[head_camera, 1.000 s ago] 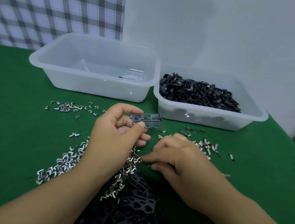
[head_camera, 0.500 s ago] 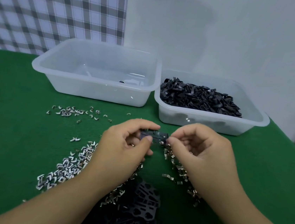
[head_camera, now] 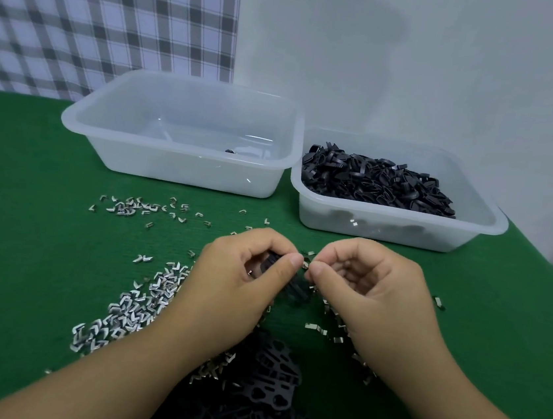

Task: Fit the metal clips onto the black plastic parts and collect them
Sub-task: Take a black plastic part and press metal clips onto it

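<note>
Over the middle of the green desk [head_camera: 26, 215], nearer its front edge, the left hand [head_camera: 243, 274] has its grip curled round a black plastic part [head_camera: 297, 291]. The part pokes out to the right, toward the right hand [head_camera: 366, 288]. That grip pinches a tiny metal clip [head_camera: 305, 264], right beside the part's end. The thumbs almost meet. The clip probably needs a push left.

- Left hand [head_camera: 238, 286] and right hand [head_camera: 374, 289] are shown bare.
- Both forearms [head_camera: 111, 380] are seen uncovered down to the frame edge.
- Thumbnails [head_camera: 297, 260] are seen short, plain.
</note>
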Demonstrator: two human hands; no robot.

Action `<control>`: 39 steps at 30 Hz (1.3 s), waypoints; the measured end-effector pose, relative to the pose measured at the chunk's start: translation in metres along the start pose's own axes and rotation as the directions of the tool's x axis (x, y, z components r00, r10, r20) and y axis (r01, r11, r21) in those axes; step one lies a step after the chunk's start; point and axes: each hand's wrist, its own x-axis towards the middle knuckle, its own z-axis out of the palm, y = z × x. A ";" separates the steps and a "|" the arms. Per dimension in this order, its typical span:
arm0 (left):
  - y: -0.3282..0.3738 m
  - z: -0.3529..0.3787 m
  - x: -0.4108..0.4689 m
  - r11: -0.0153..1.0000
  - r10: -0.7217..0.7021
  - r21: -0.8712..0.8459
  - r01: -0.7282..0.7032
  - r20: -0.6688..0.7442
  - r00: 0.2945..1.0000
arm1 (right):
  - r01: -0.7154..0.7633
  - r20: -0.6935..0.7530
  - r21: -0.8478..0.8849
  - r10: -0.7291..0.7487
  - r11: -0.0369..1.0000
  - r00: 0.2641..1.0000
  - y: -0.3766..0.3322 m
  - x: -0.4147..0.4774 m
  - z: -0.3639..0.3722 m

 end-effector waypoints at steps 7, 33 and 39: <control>0.000 -0.002 -0.001 0.998 -0.021 -0.061 0.024 0.041 0.999 | 0.376 0.078 -0.491 -0.390 0.786 0.918 0.008 0.001 -0.008; 0.006 0.002 0.000 0.927 -0.177 -0.329 0.179 0.038 0.983 | 0.374 0.008 -0.616 -0.469 0.693 0.883 0.015 0.001 -0.003; 0.006 0.002 0.000 0.925 -0.181 -0.332 0.183 0.037 0.983 | 0.391 0.024 -0.621 -0.481 0.680 0.876 0.016 0.001 -0.003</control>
